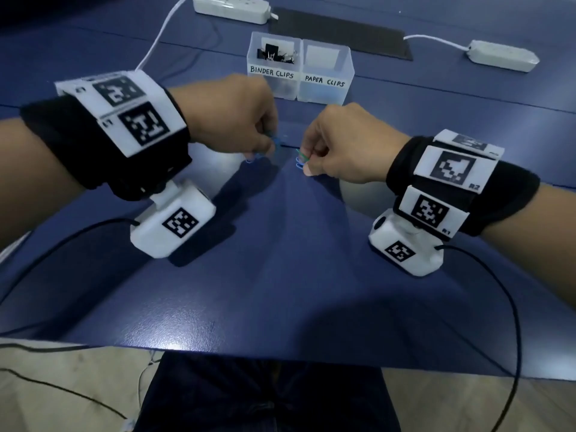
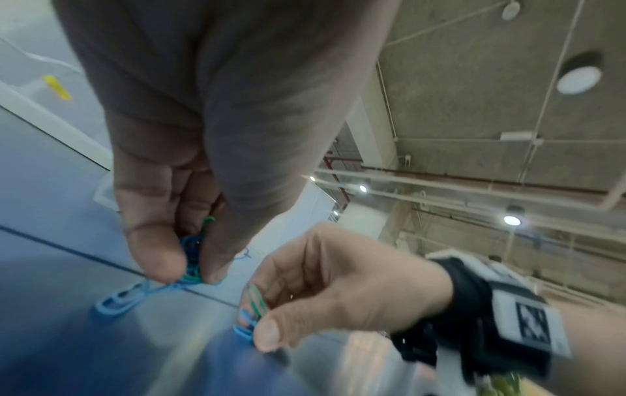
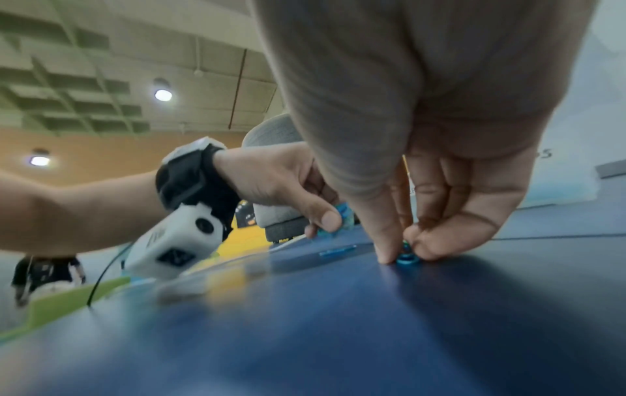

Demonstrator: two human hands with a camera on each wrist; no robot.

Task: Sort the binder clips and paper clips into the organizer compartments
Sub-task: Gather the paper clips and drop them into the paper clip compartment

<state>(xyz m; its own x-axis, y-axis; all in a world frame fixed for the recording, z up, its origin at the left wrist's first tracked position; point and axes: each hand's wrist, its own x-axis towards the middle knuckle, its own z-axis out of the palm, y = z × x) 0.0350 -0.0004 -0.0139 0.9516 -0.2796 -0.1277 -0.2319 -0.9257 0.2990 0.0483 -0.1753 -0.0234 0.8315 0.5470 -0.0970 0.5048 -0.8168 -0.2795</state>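
Note:
A clear two-compartment organizer [image 1: 299,51] stands at the back of the blue table. Its left bin, labelled BINDER CLIPS, holds black binder clips [image 1: 274,54]; the right bin [image 1: 327,79] is labelled PAPER CLIPS. In front of it, my left hand [image 1: 265,148] pinches a bunch of blue and green paper clips [image 2: 193,257] down at the tabletop. A light blue clip [image 2: 118,300] trails from the bunch onto the table. Close to the right, my right hand [image 1: 304,162] pinches green and blue paper clips [image 1: 300,159], thumb and fingertips touching the table [image 3: 404,256].
Two white power strips [image 1: 230,7] [image 1: 501,54] and a dark mat [image 1: 339,32] lie behind the organizer. Black cables run from both wrist cameras across the table's near edge [image 1: 280,353]. A single blue clip [image 3: 337,251] lies between the hands.

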